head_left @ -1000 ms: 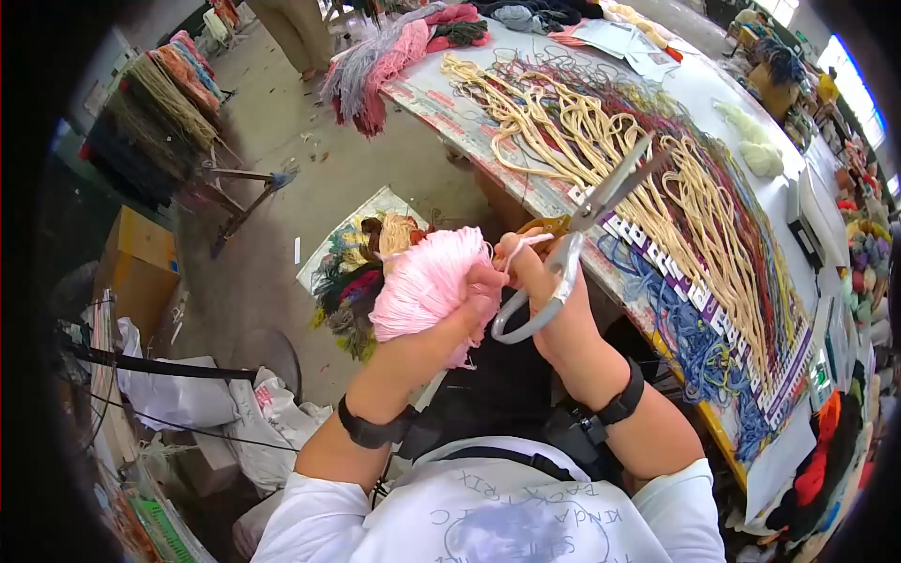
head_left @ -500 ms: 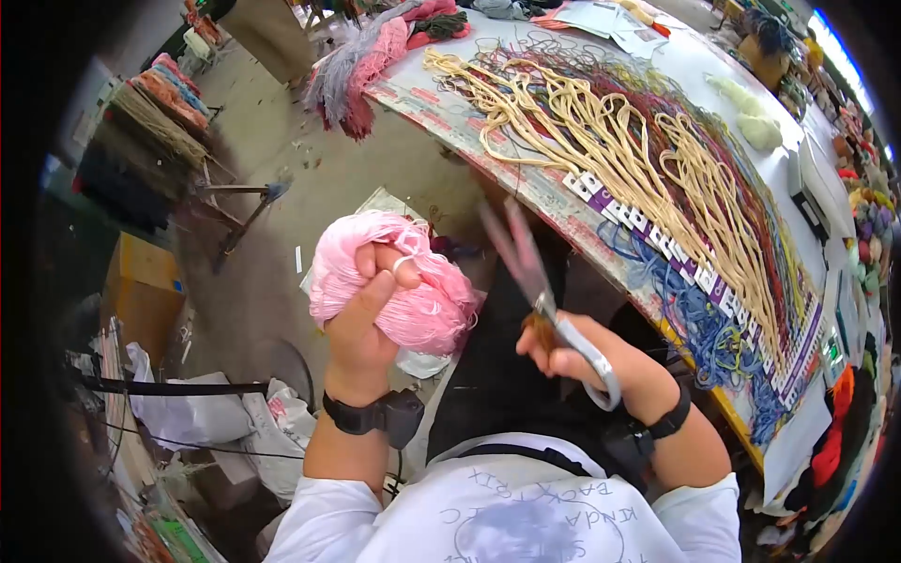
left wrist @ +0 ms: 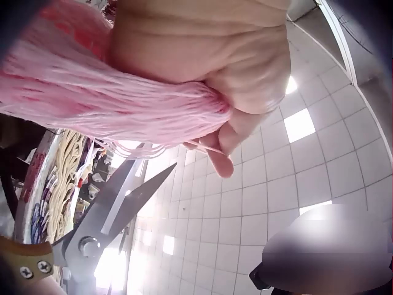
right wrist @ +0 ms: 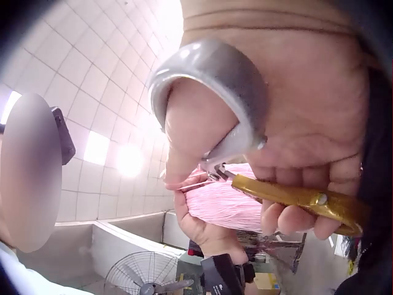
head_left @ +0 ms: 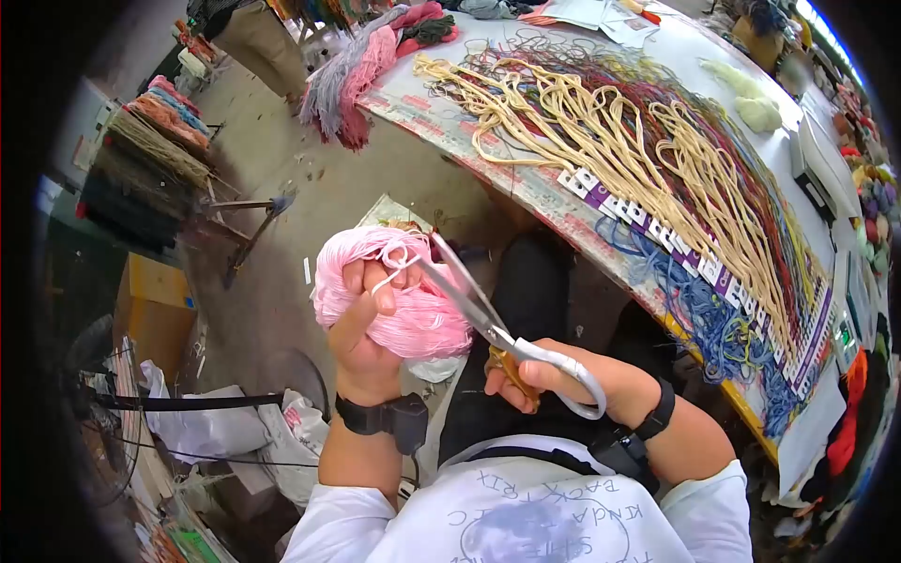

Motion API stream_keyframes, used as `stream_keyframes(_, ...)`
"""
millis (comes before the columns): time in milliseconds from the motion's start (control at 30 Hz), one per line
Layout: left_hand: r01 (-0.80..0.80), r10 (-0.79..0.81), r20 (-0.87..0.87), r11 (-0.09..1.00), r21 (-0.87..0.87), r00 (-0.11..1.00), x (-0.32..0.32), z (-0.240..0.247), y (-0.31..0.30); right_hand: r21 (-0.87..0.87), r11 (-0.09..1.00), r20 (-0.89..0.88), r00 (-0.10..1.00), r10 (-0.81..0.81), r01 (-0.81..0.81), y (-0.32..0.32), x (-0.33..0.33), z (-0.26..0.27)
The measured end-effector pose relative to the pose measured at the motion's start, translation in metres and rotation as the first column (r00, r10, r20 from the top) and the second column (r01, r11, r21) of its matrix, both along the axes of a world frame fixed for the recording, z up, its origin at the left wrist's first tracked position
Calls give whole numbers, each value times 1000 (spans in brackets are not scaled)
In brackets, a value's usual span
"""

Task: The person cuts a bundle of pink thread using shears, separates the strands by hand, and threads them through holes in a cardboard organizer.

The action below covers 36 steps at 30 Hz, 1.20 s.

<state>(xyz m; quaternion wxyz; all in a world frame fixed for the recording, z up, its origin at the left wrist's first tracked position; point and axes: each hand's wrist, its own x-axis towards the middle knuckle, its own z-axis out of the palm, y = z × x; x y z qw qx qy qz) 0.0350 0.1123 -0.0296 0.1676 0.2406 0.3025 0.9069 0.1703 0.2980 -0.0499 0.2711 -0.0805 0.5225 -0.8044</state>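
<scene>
A thick pink yarn skein (head_left: 427,328) is gripped by my left hand (head_left: 364,355), its fingers curled into the strands. A thin white tie strand (head_left: 399,255) loops over those fingers at the top of the skein. My right hand (head_left: 610,373) holds scissors (head_left: 496,333) by their grey and amber handles. In the left wrist view the scissors' blades (left wrist: 123,203) stand apart, tips close to the skein's loose pink strands (left wrist: 135,123). The right wrist view has the thumb through the grey handle loop (right wrist: 215,55) and fingers curled round the amber handle (right wrist: 295,195).
On the right, a long table (head_left: 450,150) carries cream cords (head_left: 610,131), coloured threads and a row of labelled cards (head_left: 648,225). Yarn hangs off its far corner. A cardboard box (head_left: 155,310) and white bags (head_left: 216,422) lie on the left. Another person (head_left: 263,47) stands at the back.
The hands parted from close together, the left turning the skein over with its fingers upward. The scissors swung away right, then came back with their blades over the skein's right side.
</scene>
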Motion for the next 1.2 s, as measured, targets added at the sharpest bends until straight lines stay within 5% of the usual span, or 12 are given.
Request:
stream_keyframes(233,22,-30,111,997,69,993,7,-21,0,-304,936,26,984,-176,176,-20,8,-7)
stream_keyframes(400,144,-144,12,988,-55,990,21,-22,-1,-227,876,270,892,-362,425,-15,-5,8)
stream_keyframes(500,84,-83,75,996,-10,994,20,-22,-4,-403,632,446,745,-497,663,16,-15,15)
stream_keyframes(567,47,-44,102,998,-34,994,15,-19,-10,-390,644,358,752,-553,659,41,-15,24)
stream_keyframes(667,52,-52,-7,998,-24,999,0,-24,-13,-165,711,239,727,-644,684,68,-13,39)
stream_keyframes(733,-81,82,-17,872,-484,996,-8,-8,-17,245,698,59,708,-704,673,105,-10,60)
stream_keyframes(767,-125,145,-11,810,-573,989,-17,-15,-10,490,606,-43,712,-701,626,122,-14,76)
stream_keyframes(800,-108,147,10,769,-630,989,-26,-15,-4,743,347,-220,699,-681,572,144,-21,90)
stream_keyframes(867,-226,239,-71,722,-653,968,-40,-23,1,850,-203,-514,676,-528,487,206,-37,92)
stream_keyframes(900,-255,305,-31,731,-633,952,-46,-29,3,849,-332,-529,668,-524,412,242,-49,94)
stream_keyframes(1000,-185,243,22,792,-582,970,-77,-53,-2,723,-591,-665,591,-456,358,344,-84,93)
stream_keyframes(1200,-240,562,146,555,-797,814,-107,-95,-1,753,-649,-522,698,-490,108,491,-155,51)
